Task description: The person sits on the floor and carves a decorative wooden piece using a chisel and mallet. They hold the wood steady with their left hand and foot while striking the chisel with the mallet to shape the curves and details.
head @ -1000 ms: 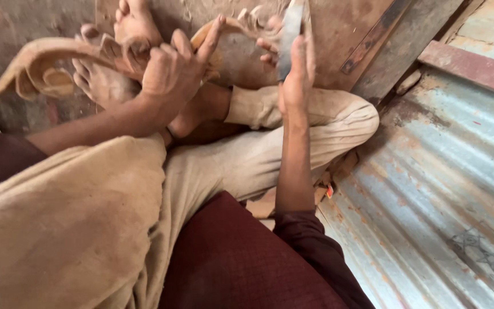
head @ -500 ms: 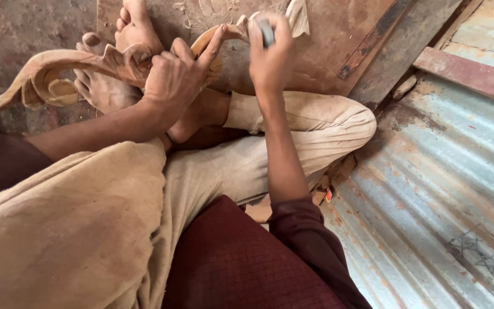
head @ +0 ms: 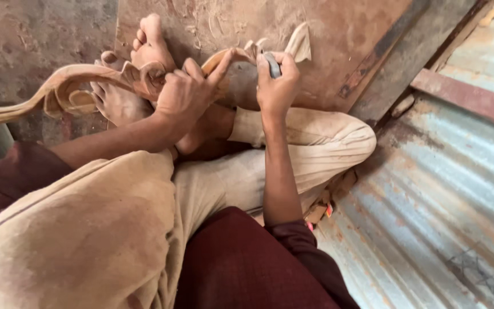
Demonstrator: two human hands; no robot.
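head view: our left hand [head: 187, 94] clasps the carved wooden piece [head: 81, 80], steadying it against our feet [head: 144, 54]. our right hand [head: 275, 86] is clenched round a grey tool [head: 272, 64] at its tip.

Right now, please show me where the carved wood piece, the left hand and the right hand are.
carved wood piece [head: 75, 80]: head view, its curved arm.
left hand [head: 185, 94]: head view, its back.
right hand [head: 277, 86]: head view, its back.
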